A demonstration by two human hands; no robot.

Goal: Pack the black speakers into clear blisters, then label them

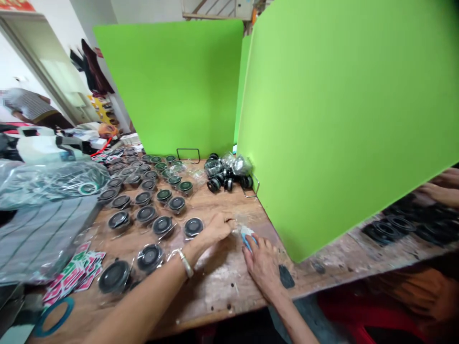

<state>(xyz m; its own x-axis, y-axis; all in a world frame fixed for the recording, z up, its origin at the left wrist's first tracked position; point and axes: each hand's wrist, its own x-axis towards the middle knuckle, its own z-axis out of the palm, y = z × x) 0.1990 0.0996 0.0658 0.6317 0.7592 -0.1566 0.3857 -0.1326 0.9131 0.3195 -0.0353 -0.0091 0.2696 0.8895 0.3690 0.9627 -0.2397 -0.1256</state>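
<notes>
My left hand (215, 229), a silver bracelet on its wrist, rests on the wooden table (222, 282) with its fingers pinched on a small clear plastic piece (237, 228). My right hand (263, 260) lies just right of it, fingers curled round a small blue and white item (247, 237). Both hands meet at the table's middle, close to the green divider (340, 119). Several round black parts in clear bags (163, 225) lie in rows to the left of my hands.
A heap of loose black rings and clear bags (227, 173) sits at the back by the divider. Red-green stickers (77, 272) and a blue tape ring (53, 317) lie front left. A person's hands (441, 191) work beyond the divider at right.
</notes>
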